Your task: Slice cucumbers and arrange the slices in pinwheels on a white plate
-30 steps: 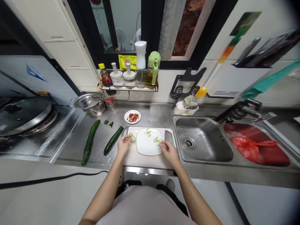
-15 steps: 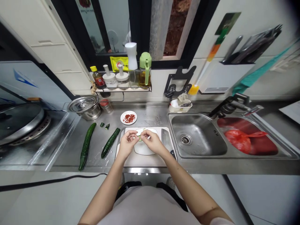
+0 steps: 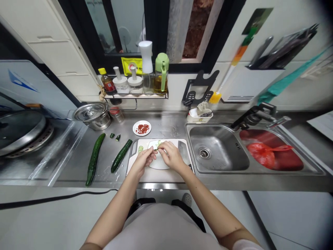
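Left hand (image 3: 144, 160) and right hand (image 3: 171, 155) are pinching a green cucumber slice (image 3: 156, 149), others lying on, or remaining beside, a rounded white plate (image 3: 158, 164).

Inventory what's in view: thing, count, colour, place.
Board: one, pale, counter
Cucumbers: two, dark green, left of board
Pot: one, silver, left counter
Cucumber ends: two, dark green, near pot
Plate: one, white, board
Slices: several, pale green, board and plate
Knife: one, grey, board's right
Saucer: one, white, behind board
Pieces: many, red, saucer
Jar: one, red-lidded, beside pot
Pan: one, dark, stove
Condiment containers: five, mixed colours, shelf
Packet: one, yellow, behind containers
Sink: one, silver, right
Caddy: one, cream, behind sink
Bag: one, red, right basin
Tap: one, dark, sink
Brush: one, multicoloured, wall
Knife rack: one, white, wall
Cloth: one, teal, far right
Left hand, right hand: two, at green piece over plate
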{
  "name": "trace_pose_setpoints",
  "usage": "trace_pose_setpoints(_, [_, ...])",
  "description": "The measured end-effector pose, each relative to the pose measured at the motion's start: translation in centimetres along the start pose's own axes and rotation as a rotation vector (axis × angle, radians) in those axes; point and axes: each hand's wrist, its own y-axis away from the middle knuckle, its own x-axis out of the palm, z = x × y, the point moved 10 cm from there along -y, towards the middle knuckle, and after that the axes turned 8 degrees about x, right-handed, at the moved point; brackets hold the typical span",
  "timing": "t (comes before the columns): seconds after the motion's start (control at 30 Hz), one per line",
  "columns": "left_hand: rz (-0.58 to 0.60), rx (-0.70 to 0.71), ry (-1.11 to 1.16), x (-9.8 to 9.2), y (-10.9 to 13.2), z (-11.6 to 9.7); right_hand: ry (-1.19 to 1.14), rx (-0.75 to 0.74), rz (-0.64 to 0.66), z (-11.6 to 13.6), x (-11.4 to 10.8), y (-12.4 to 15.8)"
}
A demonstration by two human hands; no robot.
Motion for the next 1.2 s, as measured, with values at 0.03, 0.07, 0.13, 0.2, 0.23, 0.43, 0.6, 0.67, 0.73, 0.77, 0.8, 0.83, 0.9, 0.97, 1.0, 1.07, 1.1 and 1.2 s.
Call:
trace_pose_setpoints(0.03, [0.002,-0.013,0.038,0.2,0.0,0.0,0.011,-0.021,0.002,0.2,0.0,0.1])
trace_pose_setpoints(0.07, [0.003,-0.021,0.069,0.3,-0.1,0.1,0.023,-0.036,0.006,0.2,0.1,0.1])
trace_pose_setpoints(0.13, [0.003,-0.024,0.113,0.4,-0.2,0.0,0.038,-0.050,0.013,0.2,0.1,0.2])
trace_pose_setpoints(0.2, [-0.008,-0.016,0.141,0.4,-0.3,-0.1,0.037,-0.044,0.018,0.1,0.2,0.3])
trace_pose_setpoints(0.23, [-0.017,-0.008,0.150,0.3,-0.3,-0.2,0.032,-0.032,0.019,-0.1,0.2,0.4])
trace_pose_setpoints(0.43, [-0.108,0.078,0.129,-0.3,-0.7,-0.8,-0.012,0.085,0.022,-1.5,0.5,0.5])
trace_pose_setpoints(0.6, [-0.120,0.202,0.076,-0.6,-1.3,-1.4,-0.105,0.178,0.013,-2.5,0.6,0.5])
trace_pose_setpoints(0.67, [-0.122,0.244,0.072,-0.7,-1.4,-1.6,-0.169,0.234,0.012,-3.2,0.8,0.5])
trace_pose_setpoints(0.73, [-0.124,0.271,0.068,-0.7,-1.6,-1.7,-0.238,0.303,0.014,-4.0,1.2,0.5])
trace_pose_setpoints(0.77, [-0.125,0.276,0.064,-0.7,-1.6,-1.6,-0.270,0.336,0.016,-4.3,1.4,0.5])
trace_pose_setpoints(0.8, [-0.124,0.277,0.059,-0.7,-1.7,-1.6,-0.298,0.366,0.016,-4.7,1.5,0.5])
trace_pose_setpoints(0.83, [-0.123,0.276,0.055,-0.7,-1.8,-1.5,-0.324,0.394,0.018,-5.0,1.7,0.6])
trace_pose_setpoints(0.9, [-0.120,0.273,0.048,-0.8,-1.9,-1.2,-0.371,0.441,0.028,-5.7,2.1,0.7])
trace_pose_setpoints(0.97, [-0.120,0.267,0.040,-0.9,-2.1,-0.9,-0.399,0.477,0.047,-6.4,2.5,0.9])
trace_pose_setpoints(1.0, [-0.116,0.260,0.036,-0.9,-2.2,-0.6,-0.402,0.490,0.059,-6.7,2.7,1.1])
trace_pose_setpoints(1.07, [-0.101,0.230,0.021,-0.9,-2.6,0.3,-0.391,0.507,0.089,-7.7,3.2,1.5])
trace_pose_setpoints(1.1, [-0.087,0.207,0.008,-0.9,-2.8,1.0,-0.379,0.514,0.110,-8.2,3.6,1.8])
trace_pose_setpoints(1.2, [-0.036,0.126,-0.050,-0.9,-3.4,3.5,-0.327,0.541,0.201,-10.0,5.2,3.1])
